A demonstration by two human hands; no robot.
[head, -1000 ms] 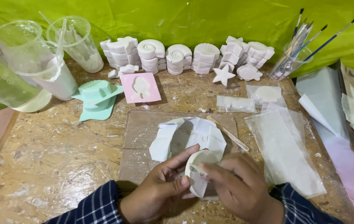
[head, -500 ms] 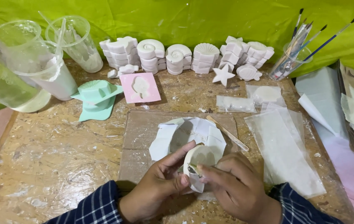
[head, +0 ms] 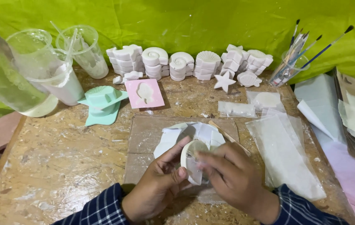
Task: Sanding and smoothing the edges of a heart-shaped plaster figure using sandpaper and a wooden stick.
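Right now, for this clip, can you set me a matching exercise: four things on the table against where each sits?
Things:
1. white plaster piece
2. paintbrushes
3. pink mould
4. white star

Places:
A. standing in a clear cup at the back right
B. held between the left hand and right hand
C. flat on the table beside the mint green mould
D. in front of the row of stacked white casts

Pairs: 1-B, 2-A, 3-C, 4-D

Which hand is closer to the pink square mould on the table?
Left. The left hand lies below the pink square mould, almost under it; the right hand is further toward the right, holding the round white plaster piece.
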